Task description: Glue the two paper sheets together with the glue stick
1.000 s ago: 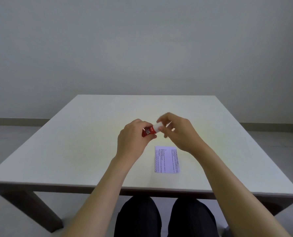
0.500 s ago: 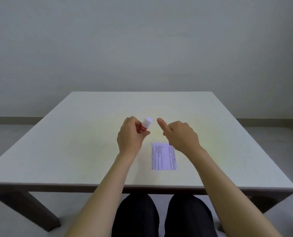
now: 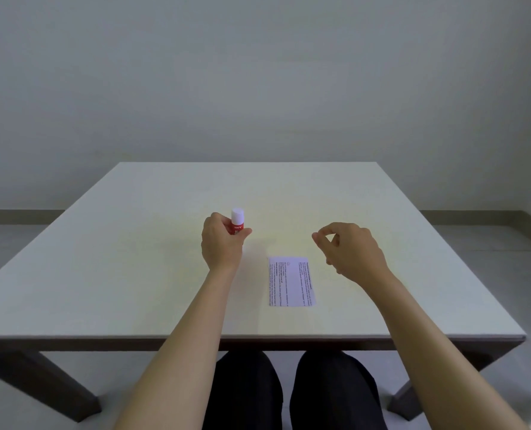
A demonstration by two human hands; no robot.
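My left hand (image 3: 222,243) grips a red glue stick (image 3: 236,222) with a white cap on, held upright over the middle of the table. A small printed paper (image 3: 291,281) lies flat near the front edge, to the right of that hand. I see it as one rectangle; I cannot tell whether a second sheet lies under it. My right hand (image 3: 352,251) hovers just right of the paper, fingers loosely curled, thumb and forefinger nearly touching, with nothing in it.
The pale square table (image 3: 134,274) has dark legs (image 3: 62,389). A plain wall (image 3: 258,72) stands behind it. My dark-clothed knees (image 3: 289,395) show under the front edge.
Both hands were together at the glue stick's cap. They have moved apart: the left carried the capped stick left and upright, the right let go and drifted right past the paper.
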